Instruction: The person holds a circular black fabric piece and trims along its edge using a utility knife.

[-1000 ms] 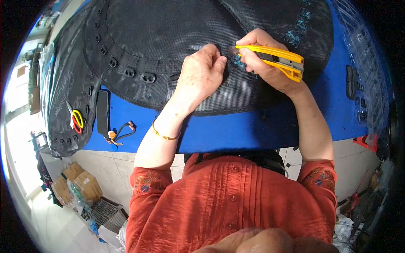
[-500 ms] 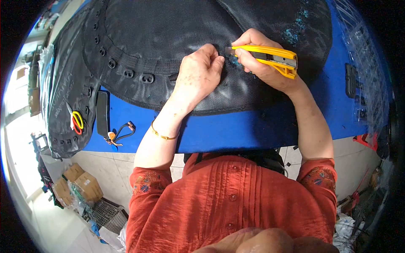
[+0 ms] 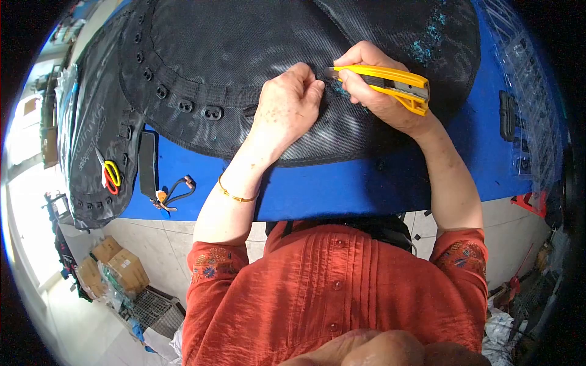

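A large black mesh sheet [image 3: 238, 49] with a curved, bound edge lies on the blue table. Black plastic buckles [image 3: 185, 106] sit along its webbing strip. My left hand [image 3: 290, 100] is closed in a pinch at the strip, gripping the black fabric; the exact fold is hidden under the fingers. In my right hand [image 3: 378, 82] is a yellow utility knife [image 3: 406, 85], its blade pointing left toward my left fingertips and close to the fabric. Blue-green thread bits [image 3: 339, 87] lie beside the blade. More thread scraps [image 3: 427, 46] are scattered on the sheet's right side.
On the left are scissors [image 3: 110, 175] with yellow and red handles, a dark phone-like slab [image 3: 148, 163] and a looped cord [image 3: 177, 194]. Clear plastic packaging [image 3: 531, 104] lies at the table's right. Cardboard boxes [image 3: 125, 268] stand on the floor at lower left.
The knife and my right hand have shifted very slightly left. My left hand keeps its place on the fabric.
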Demonstrator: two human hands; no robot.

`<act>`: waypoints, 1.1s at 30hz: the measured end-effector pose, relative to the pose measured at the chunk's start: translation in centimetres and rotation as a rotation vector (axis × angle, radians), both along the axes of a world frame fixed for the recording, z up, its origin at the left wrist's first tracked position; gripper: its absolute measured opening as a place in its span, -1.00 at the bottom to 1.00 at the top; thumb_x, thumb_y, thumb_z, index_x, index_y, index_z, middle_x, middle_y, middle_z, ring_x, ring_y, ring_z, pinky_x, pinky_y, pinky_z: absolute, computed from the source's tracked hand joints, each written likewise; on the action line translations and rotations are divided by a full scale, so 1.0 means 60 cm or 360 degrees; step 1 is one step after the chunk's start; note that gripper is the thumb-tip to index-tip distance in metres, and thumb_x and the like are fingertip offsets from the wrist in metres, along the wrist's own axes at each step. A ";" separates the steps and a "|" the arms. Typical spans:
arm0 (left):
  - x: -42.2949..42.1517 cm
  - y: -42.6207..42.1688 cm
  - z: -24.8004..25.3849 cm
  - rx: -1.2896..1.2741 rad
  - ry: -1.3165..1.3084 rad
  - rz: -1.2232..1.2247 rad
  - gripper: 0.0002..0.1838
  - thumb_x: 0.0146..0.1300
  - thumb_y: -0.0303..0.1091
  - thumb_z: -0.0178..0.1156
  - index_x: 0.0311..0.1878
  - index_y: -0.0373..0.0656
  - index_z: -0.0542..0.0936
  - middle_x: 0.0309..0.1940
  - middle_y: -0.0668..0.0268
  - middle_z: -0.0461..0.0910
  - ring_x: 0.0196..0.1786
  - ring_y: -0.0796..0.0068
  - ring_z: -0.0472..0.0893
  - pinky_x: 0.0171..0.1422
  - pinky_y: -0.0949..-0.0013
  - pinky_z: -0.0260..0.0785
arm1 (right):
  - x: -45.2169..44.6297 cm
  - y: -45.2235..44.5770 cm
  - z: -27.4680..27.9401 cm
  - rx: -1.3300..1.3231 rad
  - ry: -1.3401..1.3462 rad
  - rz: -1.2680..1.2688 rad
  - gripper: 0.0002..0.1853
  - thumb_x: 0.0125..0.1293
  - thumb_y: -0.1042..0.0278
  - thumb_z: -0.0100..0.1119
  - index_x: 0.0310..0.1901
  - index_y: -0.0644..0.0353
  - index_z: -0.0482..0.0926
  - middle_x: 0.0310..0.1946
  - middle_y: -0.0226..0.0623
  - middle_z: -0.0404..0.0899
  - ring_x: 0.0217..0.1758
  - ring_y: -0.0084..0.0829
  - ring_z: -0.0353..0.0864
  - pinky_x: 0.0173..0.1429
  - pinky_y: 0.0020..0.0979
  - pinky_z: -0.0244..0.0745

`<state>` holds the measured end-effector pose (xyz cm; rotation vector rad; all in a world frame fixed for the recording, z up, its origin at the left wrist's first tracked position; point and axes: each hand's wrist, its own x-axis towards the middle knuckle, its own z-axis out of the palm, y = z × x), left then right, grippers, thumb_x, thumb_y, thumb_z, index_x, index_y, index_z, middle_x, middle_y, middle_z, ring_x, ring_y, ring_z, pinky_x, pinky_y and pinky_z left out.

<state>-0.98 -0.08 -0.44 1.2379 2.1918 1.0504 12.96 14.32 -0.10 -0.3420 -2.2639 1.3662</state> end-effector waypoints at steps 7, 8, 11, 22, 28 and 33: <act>0.001 0.000 0.004 -0.0022 0.0031 0.0008 -0.82 0.37 -0.33 0.30 -0.26 -0.25 0.59 -0.59 0.29 0.56 -0.52 0.58 0.48 -0.38 0.37 0.37 | 0.001 0.009 -0.005 0.0098 0.0003 0.0097 -0.87 0.34 0.51 0.24 -0.14 0.19 0.49 -0.30 -0.27 0.55 -0.20 -0.34 0.66 -0.06 -0.39 0.54; 0.000 0.000 0.003 -0.0016 0.0036 0.0013 -0.82 0.36 -0.32 0.30 -0.26 -0.24 0.59 -0.59 0.28 0.57 -0.52 0.56 0.49 -0.37 0.36 0.38 | 0.002 0.009 -0.004 0.0098 0.0003 0.0097 -0.87 0.34 0.51 0.24 -0.14 0.19 0.49 -0.30 -0.27 0.55 -0.20 -0.34 0.66 -0.06 -0.39 0.54; 0.001 0.000 0.005 0.0000 0.0043 0.0014 -0.81 0.36 -0.31 0.30 -0.25 -0.24 0.60 -0.59 0.25 0.58 -0.52 0.53 0.51 -0.37 0.34 0.39 | 0.004 0.008 -0.002 0.0175 -0.0011 0.0081 -0.85 0.31 0.53 0.24 -0.15 0.19 0.48 -0.31 -0.27 0.52 -0.20 -0.30 0.66 -0.06 -0.38 0.55; 0.001 -0.001 0.007 -0.0050 0.0000 0.0018 -0.80 0.37 -0.30 0.29 -0.25 -0.25 0.59 -0.60 0.28 0.56 -0.52 0.56 0.50 -0.36 0.35 0.39 | 0.017 0.026 0.019 0.0228 -0.0118 0.0246 -0.88 0.32 0.50 0.22 -0.22 0.18 0.46 -0.29 -0.33 0.48 -0.18 -0.35 0.64 -0.11 -0.42 0.54; 0.000 -0.002 0.006 -0.0034 0.0003 0.0007 -0.80 0.38 -0.30 0.29 -0.26 -0.24 0.57 -0.61 0.29 0.54 -0.52 0.56 0.48 -0.35 0.37 0.38 | 0.031 0.038 0.017 0.0673 -0.0066 0.0347 -0.87 0.30 0.44 0.21 -0.27 0.17 0.43 -0.32 -0.32 0.48 -0.22 -0.33 0.62 -0.12 -0.38 0.52; 0.004 -0.003 0.020 -0.0115 -0.0005 0.0011 -0.74 0.31 -0.27 0.37 -0.29 -0.25 0.54 -0.60 0.28 0.52 -0.51 0.54 0.45 -0.35 0.36 0.37 | 0.030 0.028 0.035 0.0213 -0.0297 0.0236 -0.88 0.30 0.43 0.20 -0.28 0.18 0.43 -0.33 -0.30 0.49 -0.23 -0.30 0.61 -0.11 -0.37 0.52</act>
